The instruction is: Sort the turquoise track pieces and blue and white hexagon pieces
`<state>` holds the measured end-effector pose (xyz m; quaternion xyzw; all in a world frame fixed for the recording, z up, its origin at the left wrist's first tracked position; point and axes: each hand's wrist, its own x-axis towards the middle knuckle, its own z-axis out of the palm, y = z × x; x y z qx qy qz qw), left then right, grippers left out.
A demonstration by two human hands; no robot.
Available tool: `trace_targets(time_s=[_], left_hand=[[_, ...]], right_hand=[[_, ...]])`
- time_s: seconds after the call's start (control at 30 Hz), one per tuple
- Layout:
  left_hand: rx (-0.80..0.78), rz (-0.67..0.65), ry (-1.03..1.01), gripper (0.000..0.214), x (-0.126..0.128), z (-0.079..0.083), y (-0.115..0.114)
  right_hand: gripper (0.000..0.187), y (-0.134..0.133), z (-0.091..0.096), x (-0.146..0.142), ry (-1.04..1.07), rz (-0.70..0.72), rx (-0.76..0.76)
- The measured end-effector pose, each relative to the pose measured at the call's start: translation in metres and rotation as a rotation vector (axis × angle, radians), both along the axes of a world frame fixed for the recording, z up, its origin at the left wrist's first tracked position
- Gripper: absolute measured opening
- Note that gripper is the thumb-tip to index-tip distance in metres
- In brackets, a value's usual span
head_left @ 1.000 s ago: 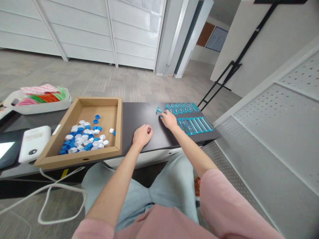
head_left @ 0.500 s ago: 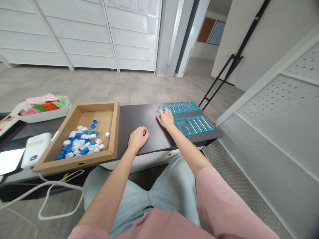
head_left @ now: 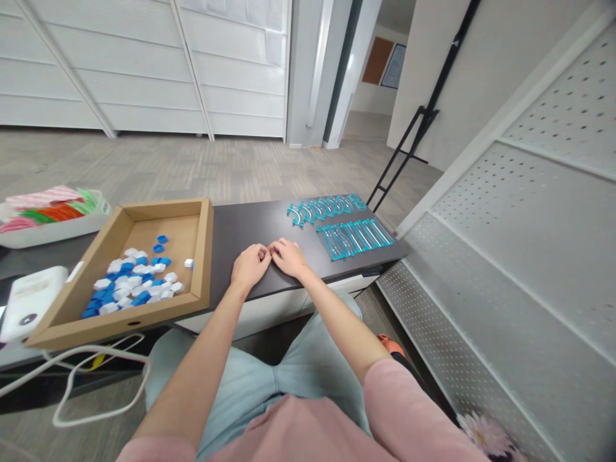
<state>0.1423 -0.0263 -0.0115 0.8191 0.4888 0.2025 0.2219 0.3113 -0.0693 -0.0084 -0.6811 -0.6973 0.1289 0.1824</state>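
Note:
My left hand [head_left: 249, 266] and my right hand [head_left: 287, 256] rest together on the dark table [head_left: 250, 224], fingertips meeting. Both are curled shut; what sits between the fingertips is too small to make out. Right of them lie two rows of clear blue plastic pieces: curved ones [head_left: 323, 208] at the back, straight ones [head_left: 355, 237] in front. To the left stands a shallow cardboard box [head_left: 204, 247] holding several small blue and white caps [head_left: 132, 279].
A white tray [head_left: 52, 232] with red, green and pink items sits at the far left. A white device [head_left: 29, 301] lies beside the box, with white cable [head_left: 79, 375] hanging below the table. A perforated white panel [head_left: 505, 269] stands on the right.
My right hand has come back from the curved blue pieces to the table's middle, meeting my left hand. The view has shifted so everything sits further left.

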Motion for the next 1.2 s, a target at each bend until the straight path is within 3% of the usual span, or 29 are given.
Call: trace_targets(time_s=[0.2,0.33,0.43,0.53,0.6,0.7,0.8,0.93,1.07,1.2], left_hand=[[0.158,-0.115,0.029,0.024,-0.003,0.022,-0.030],[0.326,-0.245,-0.051,0.023,-0.019,0.052,-0.045],[0.419,-0.131,-0.149,0.022,-0.058,0.081,-0.033],[0.359,0.126,-0.142,0.027,-0.117,0.097,0.000],[0.236,0.214,-0.013,0.032,-0.153,0.095,0.024],[0.060,0.102,0.179,0.044,-0.183,0.079,0.049],[0.047,-0.033,0.322,0.048,-0.187,0.062,0.059],[0.035,0.009,0.424,0.027,-0.182,0.057,0.064],[0.093,0.110,0.351,0.018,-0.185,0.068,0.064],[0.199,0.174,0.011,0.023,-0.159,0.080,0.039]], right_hand=[[0.025,-0.006,0.009,-0.001,-0.030,0.007,0.013],[0.023,0.001,-0.001,0.007,0.018,0.031,0.062],[0.025,0.005,-0.008,0.012,0.041,0.034,0.106],[0.025,0.006,-0.010,0.013,0.044,0.032,0.118],[0.025,0.006,-0.010,0.013,0.040,0.023,0.117],[0.024,0.007,-0.009,0.012,0.040,0.018,0.108],[0.025,0.007,-0.008,0.012,0.057,0.006,0.101],[0.024,0.006,-0.008,0.012,0.098,-0.005,0.118],[0.021,0.008,-0.013,0.015,0.164,0.014,0.158],[0.020,0.012,-0.021,0.017,0.268,0.004,0.190]])
